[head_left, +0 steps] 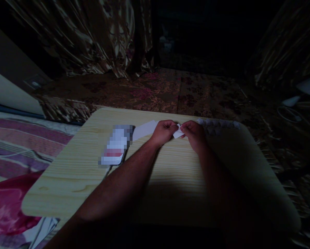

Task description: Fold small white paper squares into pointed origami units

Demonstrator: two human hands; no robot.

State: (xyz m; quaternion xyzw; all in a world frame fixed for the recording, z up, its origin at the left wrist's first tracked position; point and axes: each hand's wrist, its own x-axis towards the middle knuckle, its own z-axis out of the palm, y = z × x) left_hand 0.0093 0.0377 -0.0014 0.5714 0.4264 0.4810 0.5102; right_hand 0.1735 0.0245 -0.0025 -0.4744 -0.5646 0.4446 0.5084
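Between my two hands is a small piece of white paper (178, 133), with a crease or edge line across it. My left hand (164, 132) pinches its left side, fingers curled in. On the other side my right hand (195, 134) grips it between thumb and fingers. Both hands are above the far half of a pale wooden table (155, 169). Just left of my left hand lies a flat white sheet of paper (145, 130). Several small pale folded-looking pieces (218, 124) sit in rows along the table's far right edge, partly behind my right hand.
A phone with a blurred screen (115, 143) lies on the table's left part, a cable running from it. Patterned cloth (155, 90) covers a ledge behind the table. A striped bed cover (22, 141) and a shiny pink cloth (12, 200) are at the left. The room is dim.
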